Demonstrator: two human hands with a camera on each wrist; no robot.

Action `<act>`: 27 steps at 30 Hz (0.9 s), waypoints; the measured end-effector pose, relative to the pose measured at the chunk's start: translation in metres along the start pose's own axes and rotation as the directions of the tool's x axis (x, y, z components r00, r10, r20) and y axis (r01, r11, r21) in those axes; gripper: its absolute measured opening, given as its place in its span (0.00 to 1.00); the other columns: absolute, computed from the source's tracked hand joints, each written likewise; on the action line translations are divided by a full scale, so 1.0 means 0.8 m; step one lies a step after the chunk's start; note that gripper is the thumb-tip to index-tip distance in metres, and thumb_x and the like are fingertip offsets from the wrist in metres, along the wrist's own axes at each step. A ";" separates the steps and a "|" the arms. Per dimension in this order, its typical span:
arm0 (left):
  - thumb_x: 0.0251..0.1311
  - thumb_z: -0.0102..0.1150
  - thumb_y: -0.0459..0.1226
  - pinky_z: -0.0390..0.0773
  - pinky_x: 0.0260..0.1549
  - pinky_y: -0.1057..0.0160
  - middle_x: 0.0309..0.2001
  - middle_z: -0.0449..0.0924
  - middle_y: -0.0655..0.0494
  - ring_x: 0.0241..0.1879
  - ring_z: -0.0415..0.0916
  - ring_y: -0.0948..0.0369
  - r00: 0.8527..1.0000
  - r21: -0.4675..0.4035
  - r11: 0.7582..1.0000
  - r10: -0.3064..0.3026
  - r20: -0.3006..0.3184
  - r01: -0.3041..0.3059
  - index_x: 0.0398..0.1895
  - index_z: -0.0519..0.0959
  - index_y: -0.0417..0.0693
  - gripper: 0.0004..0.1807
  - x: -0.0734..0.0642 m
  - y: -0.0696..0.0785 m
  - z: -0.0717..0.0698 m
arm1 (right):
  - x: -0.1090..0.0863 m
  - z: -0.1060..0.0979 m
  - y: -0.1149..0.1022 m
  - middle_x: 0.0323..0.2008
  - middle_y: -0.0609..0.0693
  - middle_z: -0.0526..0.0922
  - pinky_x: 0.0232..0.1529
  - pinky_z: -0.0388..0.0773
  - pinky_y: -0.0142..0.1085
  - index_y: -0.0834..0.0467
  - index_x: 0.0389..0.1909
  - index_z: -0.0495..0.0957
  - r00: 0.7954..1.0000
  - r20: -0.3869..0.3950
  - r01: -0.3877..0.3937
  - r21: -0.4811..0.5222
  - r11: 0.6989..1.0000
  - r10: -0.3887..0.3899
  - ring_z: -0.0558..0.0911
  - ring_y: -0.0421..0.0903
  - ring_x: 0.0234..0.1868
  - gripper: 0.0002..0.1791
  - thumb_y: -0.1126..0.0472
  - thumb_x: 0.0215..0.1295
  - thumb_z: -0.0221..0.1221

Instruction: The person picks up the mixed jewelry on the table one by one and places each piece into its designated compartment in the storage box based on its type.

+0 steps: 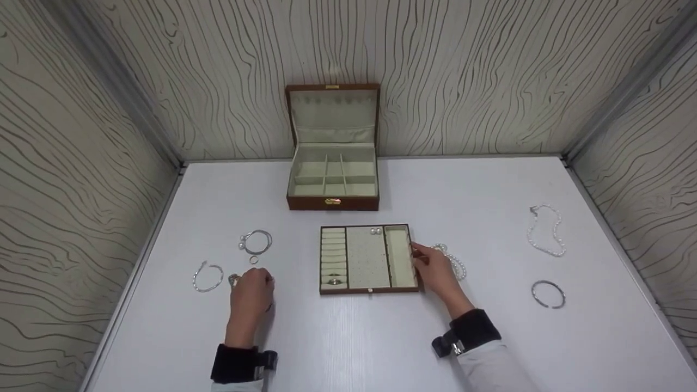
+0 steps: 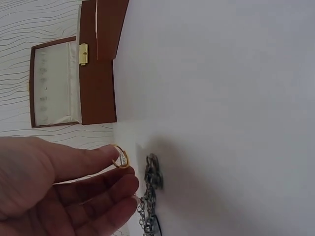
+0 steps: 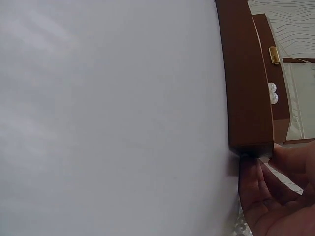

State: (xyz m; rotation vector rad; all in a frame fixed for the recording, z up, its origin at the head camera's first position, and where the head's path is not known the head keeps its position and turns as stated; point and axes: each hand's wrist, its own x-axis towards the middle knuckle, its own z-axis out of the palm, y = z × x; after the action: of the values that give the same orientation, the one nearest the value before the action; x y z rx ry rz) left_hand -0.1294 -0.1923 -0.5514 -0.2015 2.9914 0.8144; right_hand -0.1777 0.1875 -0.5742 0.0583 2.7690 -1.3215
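Note:
Between the thumb and forefinger of my left hand [image 1: 252,294] is a gold ring [image 2: 121,157], pinched just above the table. Close by that hand lies a silver chain [image 2: 150,196], which it mostly covers in the head view. My right hand [image 1: 437,270] grips the right side of a brown jewelry tray [image 1: 369,291], thumb at the rim and fingers against the outer wall. Ring rolls line the tray's left part, with rings [image 1: 335,281] in the lowest slots. Two pearl earrings [image 1: 375,231] sit at the top of its middle panel.
Behind the tray stands an open jewelry box [image 1: 333,204] with divided compartments. A bracelet [image 1: 258,243], a small ring [image 1: 254,260] and a braided bangle [image 1: 207,278] lie at left. Pearl strands [image 1: 459,267] lie beside my right hand; a pearl necklace [image 1: 561,252] and a bangle [image 1: 548,294] are farther right.

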 end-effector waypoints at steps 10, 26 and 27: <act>0.61 0.61 0.29 0.77 0.27 0.57 0.32 0.82 0.50 0.28 0.77 0.57 0.988 -0.103 0.986 0.137 0.075 -0.129 0.35 0.83 0.38 0.03 0.012 0.035 0.003 | 0.000 0.000 0.001 0.46 0.58 0.82 0.41 0.78 0.40 0.65 0.63 0.73 1.000 0.013 -0.016 0.010 1.000 0.016 0.81 0.52 0.45 0.23 0.72 0.67 0.56; 0.59 0.66 0.33 0.80 0.31 0.54 0.33 0.80 0.54 0.35 0.80 0.55 0.967 -0.074 0.968 0.245 0.070 -0.240 0.33 0.85 0.42 0.03 0.027 0.091 0.035 | 0.000 -0.001 0.001 0.46 0.58 0.82 0.43 0.77 0.41 0.64 0.63 0.73 0.999 0.016 -0.032 0.002 0.999 0.032 0.80 0.51 0.44 0.23 0.71 0.67 0.56; 0.59 0.66 0.33 0.80 0.31 0.54 0.33 0.81 0.54 0.35 0.80 0.55 0.966 -0.072 0.967 0.248 0.075 -0.243 0.33 0.85 0.43 0.03 0.028 0.093 0.037 | 0.000 -0.001 0.001 0.46 0.58 0.82 0.43 0.77 0.41 0.64 0.63 0.73 0.999 0.017 -0.031 -0.001 1.000 0.031 0.80 0.51 0.44 0.23 0.71 0.67 0.56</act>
State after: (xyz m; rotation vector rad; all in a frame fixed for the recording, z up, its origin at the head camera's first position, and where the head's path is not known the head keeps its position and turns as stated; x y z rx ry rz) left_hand -0.1614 -0.1161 -0.5409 0.2026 2.9517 0.9117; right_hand -0.1778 0.1886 -0.5743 0.0894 2.7436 -1.3073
